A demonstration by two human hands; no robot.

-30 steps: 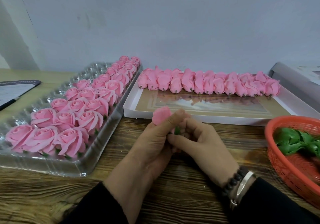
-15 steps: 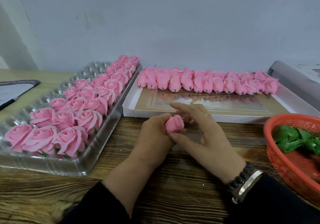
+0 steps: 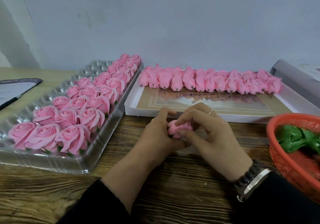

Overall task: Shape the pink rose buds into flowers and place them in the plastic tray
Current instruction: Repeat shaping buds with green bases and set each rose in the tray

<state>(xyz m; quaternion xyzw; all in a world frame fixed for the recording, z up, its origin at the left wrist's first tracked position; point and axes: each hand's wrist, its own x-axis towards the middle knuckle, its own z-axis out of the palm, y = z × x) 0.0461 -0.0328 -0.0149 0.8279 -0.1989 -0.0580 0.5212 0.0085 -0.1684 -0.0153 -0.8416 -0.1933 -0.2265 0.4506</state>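
A pink rose bud (image 3: 176,130) sits between both hands above the wooden table. My left hand (image 3: 155,133) grips it from the left and below. My right hand (image 3: 207,133) curls its fingers and thumb over the bud's top and right side, pinching the petals. The clear plastic tray (image 3: 52,161) on the left holds several opened pink roses (image 3: 72,109) in rows; its left column of cups has none. A row of closed pink buds (image 3: 211,82) lies along the far side of a white flat box (image 3: 223,118).
An orange mesh basket (image 3: 284,158) with green leaf calyxes (image 3: 297,139) stands at the right edge. A dark-edged paper (image 3: 12,90) lies at far left. A grey box (image 3: 297,71) sits at back right. A wall runs close behind everything.
My right hand's fingers, spread beside the bud half a second ago, have closed over it. The bud has turned and sunk lower between the hands.
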